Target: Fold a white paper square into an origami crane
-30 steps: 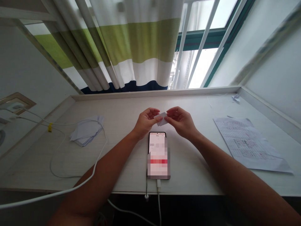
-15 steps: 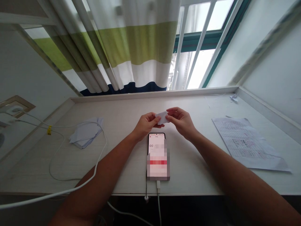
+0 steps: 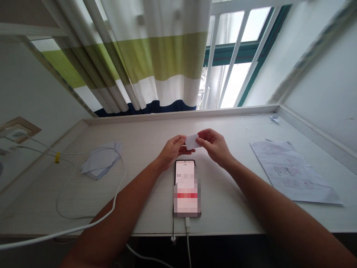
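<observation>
Your left hand and right hand pinch opposite sides of the small white paper, which hides some fingertips. Blocky blurring masks most of the nearer phone. Beyond, open desk reaches the raised back rim.

Open tabletop beyond your left hand and right hand, reaching back to rear ledge. Bare lane between your right forearm and phone. Phone with plugged-in charging cable blocks middle, between your forearms. Your left side tighter: looped cable runs over paper stack, across your left forearm in view. Printed sheets flank your right forearm.
</observation>
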`<action>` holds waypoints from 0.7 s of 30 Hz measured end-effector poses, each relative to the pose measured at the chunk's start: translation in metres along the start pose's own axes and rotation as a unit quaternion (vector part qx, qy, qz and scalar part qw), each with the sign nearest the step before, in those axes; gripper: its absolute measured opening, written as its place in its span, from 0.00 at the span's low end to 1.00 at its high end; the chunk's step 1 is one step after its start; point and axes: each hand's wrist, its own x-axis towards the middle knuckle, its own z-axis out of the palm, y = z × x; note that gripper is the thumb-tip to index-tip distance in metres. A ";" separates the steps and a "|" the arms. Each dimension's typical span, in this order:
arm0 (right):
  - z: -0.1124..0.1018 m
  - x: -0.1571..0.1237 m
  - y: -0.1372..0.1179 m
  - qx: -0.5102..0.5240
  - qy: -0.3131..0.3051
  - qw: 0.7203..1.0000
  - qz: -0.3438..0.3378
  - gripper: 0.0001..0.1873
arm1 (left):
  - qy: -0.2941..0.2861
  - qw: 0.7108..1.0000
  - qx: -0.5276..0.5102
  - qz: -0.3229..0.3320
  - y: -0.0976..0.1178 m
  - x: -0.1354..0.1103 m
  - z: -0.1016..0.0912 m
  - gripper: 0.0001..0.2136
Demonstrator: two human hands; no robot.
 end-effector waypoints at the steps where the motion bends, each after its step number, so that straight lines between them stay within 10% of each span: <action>1: 0.000 0.000 0.000 -0.001 -0.005 1.000 0.000 0.19 | 0.000 1.000 -0.002 -0.001 0.000 0.000 0.000 0.18; 15: 0.001 0.001 0.004 0.021 0.013 1.000 -0.019 0.16 | -0.006 1.000 -0.015 -0.014 0.001 -0.001 0.001 0.16; 21: 0.002 0.002 0.006 0.040 0.015 0.999 -0.002 0.16 | 0.046 0.993 0.071 0.080 -0.008 0.002 0.000 0.20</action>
